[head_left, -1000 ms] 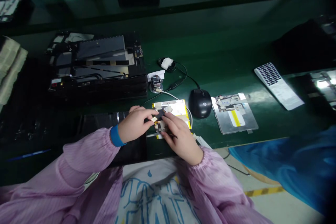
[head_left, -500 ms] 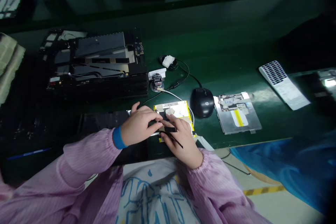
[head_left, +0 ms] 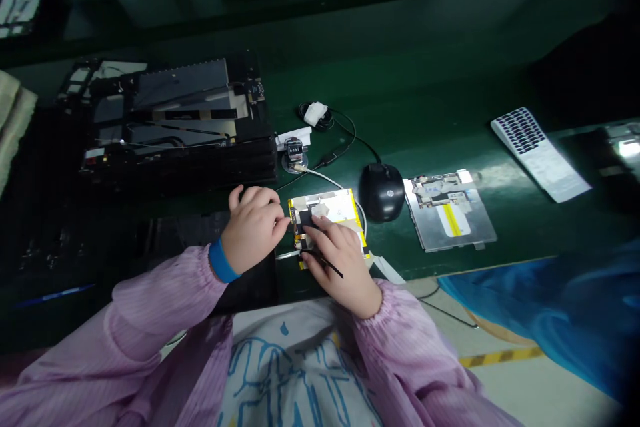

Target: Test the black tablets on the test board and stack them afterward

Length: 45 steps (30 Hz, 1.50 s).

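Observation:
A tablet-sized electronic assembly with yellow edges (head_left: 345,205) lies flat on the dark green bench before me. My right hand (head_left: 343,263) rests over its lower part, index fingertip touching a dark patch on the surface. A thin black stick-like piece (head_left: 334,267) runs between the thumb and fingers of that hand; its exact kind is unclear. My left hand (head_left: 254,225) hovers at the assembly's left edge, fingers curled and thumb near the index tip. Whatever those fingertips pinch, if anything, is too small to make out. A small dark flex strip (head_left: 301,237) lies along the assembly's left side.
A stack of black device frames (head_left: 180,127) stands at the back left. Behind the assembly sits a small counter (head_left: 294,149) with a cable. A black mouse (head_left: 383,192), a silver panel (head_left: 453,217) and a label sheet (head_left: 543,157) lie to the right. A blue pen (head_left: 55,295) is far left.
My left hand has drawn back leftward off the assembly. A dark strip that stood up across my right fingers is no longer there. My right hand stays nearly in place.

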Available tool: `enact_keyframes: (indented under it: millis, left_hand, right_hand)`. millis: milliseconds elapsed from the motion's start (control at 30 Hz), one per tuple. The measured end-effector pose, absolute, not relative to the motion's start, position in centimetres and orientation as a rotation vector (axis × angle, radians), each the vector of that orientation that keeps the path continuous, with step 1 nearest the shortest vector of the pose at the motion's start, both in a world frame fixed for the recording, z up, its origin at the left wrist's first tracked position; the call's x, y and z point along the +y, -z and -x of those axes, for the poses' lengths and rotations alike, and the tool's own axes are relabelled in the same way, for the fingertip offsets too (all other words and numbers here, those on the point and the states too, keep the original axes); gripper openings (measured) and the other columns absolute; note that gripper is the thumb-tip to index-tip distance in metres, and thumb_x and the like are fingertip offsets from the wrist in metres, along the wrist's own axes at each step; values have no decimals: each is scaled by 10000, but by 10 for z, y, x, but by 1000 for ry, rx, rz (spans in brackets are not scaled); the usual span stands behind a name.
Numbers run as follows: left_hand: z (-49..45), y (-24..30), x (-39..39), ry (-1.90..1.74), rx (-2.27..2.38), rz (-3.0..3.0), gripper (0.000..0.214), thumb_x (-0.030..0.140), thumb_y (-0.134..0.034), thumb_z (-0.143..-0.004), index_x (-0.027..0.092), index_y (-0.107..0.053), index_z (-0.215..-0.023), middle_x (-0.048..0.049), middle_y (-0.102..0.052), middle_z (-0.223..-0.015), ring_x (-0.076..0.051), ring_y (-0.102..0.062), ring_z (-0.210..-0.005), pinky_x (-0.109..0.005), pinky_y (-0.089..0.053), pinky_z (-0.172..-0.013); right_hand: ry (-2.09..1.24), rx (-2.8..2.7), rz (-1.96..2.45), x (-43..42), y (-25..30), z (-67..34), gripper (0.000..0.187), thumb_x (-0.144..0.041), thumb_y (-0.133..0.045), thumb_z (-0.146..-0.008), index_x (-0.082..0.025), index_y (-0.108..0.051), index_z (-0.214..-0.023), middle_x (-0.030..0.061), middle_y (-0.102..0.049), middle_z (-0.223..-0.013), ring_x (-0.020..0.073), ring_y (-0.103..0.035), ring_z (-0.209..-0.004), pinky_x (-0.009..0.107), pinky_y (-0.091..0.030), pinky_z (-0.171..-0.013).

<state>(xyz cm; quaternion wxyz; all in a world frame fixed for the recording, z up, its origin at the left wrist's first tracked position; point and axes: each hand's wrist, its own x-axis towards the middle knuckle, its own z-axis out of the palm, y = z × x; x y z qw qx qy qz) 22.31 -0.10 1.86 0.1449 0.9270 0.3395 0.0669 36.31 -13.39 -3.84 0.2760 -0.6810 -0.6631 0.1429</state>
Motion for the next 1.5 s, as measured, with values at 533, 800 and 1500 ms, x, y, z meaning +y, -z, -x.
enact_keyframes:
  millis: [533,800,1500]
  left_hand:
    - [-227,-4,-10,-121,1042,-2750,198,179,-558,-813,185,-653,-640,-119,-603,-1275,-344,-399,-1315,-613,-251,-1043]
    - [-225,-6,-9,-10,931,-2683,187,202,-607,-776,169,-629,-594,-131,-484,-1412,-371,-290,-1376,-653,-183,-1055]
    - [-227,-7,-7,-15,1023,-2573,208,150,-528,-787,173,-659,-627,-101,-524,-1383,-328,-307,-1377,-607,-166,-1087]
  right_hand:
    - [-347,-2001,1871,-132,32,-362,408,-295,-537,-882,-278,-536,-1290,157,-457,-1345,364,-409,-1199,529,-374,-909]
    - [-306,-2044,1902,-128,29,-363,387,-370,-553,-870,-261,-564,-1241,161,-472,-1293,346,-438,-1097,516,-368,-874]
    - [-325,-1958,1901,-126,34,-369,431,-485,-594,-832,-202,-583,-1158,125,-511,-1247,288,-466,-1027,433,-359,-844]
